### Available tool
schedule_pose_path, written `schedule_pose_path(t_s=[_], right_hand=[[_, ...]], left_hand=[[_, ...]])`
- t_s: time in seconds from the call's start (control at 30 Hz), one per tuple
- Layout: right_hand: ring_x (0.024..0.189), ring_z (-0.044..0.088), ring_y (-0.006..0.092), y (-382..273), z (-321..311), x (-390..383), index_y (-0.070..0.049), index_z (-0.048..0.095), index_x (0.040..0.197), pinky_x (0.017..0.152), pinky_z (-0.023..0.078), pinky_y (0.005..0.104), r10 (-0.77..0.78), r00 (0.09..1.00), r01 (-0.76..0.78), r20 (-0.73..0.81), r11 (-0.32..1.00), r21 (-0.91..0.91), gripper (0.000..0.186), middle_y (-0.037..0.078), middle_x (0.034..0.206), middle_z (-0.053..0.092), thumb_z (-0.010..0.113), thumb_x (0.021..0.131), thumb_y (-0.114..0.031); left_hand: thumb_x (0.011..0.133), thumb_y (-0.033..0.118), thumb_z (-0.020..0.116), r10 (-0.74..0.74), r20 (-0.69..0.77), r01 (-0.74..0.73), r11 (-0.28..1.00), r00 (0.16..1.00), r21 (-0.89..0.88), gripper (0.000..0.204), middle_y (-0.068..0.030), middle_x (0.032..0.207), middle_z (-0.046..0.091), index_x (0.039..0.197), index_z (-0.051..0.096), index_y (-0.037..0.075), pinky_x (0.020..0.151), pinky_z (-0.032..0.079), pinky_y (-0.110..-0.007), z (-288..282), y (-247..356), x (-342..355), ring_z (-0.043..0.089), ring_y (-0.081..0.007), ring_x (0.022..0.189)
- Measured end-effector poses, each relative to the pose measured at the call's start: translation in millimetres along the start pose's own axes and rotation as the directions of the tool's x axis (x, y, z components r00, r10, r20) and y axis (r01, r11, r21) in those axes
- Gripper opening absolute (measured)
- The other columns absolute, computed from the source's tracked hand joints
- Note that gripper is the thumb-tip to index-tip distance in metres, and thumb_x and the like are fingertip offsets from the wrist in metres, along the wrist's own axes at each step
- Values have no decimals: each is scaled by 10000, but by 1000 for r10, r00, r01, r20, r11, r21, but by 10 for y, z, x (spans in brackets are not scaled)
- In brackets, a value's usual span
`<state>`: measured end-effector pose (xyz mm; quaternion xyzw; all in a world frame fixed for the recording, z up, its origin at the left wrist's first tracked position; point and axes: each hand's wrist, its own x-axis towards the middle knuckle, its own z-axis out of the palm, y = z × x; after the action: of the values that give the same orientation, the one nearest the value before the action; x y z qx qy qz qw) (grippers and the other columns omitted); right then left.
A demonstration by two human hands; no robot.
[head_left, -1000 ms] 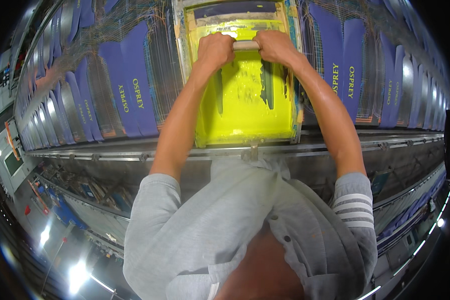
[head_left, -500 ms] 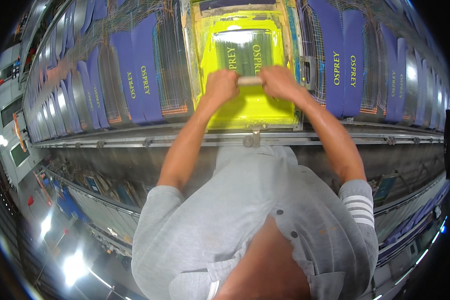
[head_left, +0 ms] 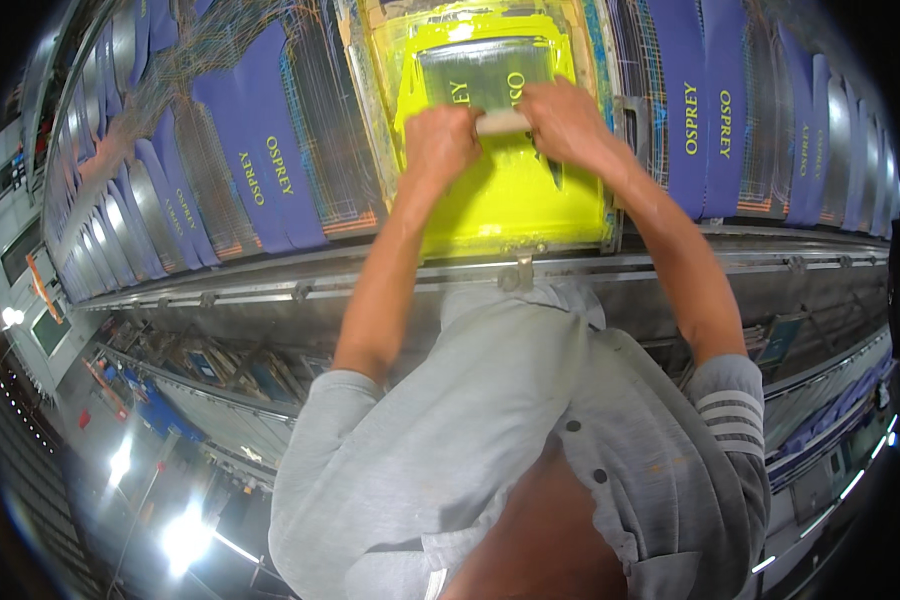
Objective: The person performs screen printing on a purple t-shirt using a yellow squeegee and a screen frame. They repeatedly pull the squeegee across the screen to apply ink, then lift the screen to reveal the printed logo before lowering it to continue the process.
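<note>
A screen-printing frame (head_left: 588,40) lies in front of me, its mesh spread with bright yellow ink (head_left: 510,212). My left hand (head_left: 440,145) and my right hand (head_left: 568,122) are both closed round the pale handle of a squeegee (head_left: 503,122), one at each end. The squeegee stands across the mesh, and its blade is mostly hidden by the hands and handle. Beyond it, a darker, thinly inked window (head_left: 485,75) shows part of some yellow lettering. Nearer to me, the ink forms a thick, even layer.
Purple printed strips (head_left: 265,150) lie in pairs to the left, with more purple strips (head_left: 705,110) to the right. A metal rail (head_left: 300,290) runs along the table's near edge, between the frame and my body. Behind me stands another long table (head_left: 210,400).
Both hands have pushed the squeegee farther away over the mesh, and less of the lettered window shows. The view has also tilted slightly.
</note>
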<state>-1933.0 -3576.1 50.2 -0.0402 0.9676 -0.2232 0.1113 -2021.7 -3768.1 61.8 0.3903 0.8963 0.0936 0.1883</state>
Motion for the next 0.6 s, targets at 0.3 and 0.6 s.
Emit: schedule_pose_path(t_s=[0.3,0.6], right_hand=[[895,664,348,-463,239,-637,-44,697,833,865,505,506,41,990,-50,135,997,67,105,149,894,671,636,749,-62],[786,689,363,520,-458,928,-96,716,865,708,541,488,112,992,-113,49,994,13,159,144,814,707,622,739,-78]], left_hand=[[744,110,629,-43,179,50,998,983,-34,309,-173,791,706,990,786,211,665,563,-471,157,227,-775,696,-356,721],[761,165,653,35,-5,-34,996,999,87,189,-160,756,701,900,781,160,685,553,-464,-389,-355,1061,698,-344,728]])
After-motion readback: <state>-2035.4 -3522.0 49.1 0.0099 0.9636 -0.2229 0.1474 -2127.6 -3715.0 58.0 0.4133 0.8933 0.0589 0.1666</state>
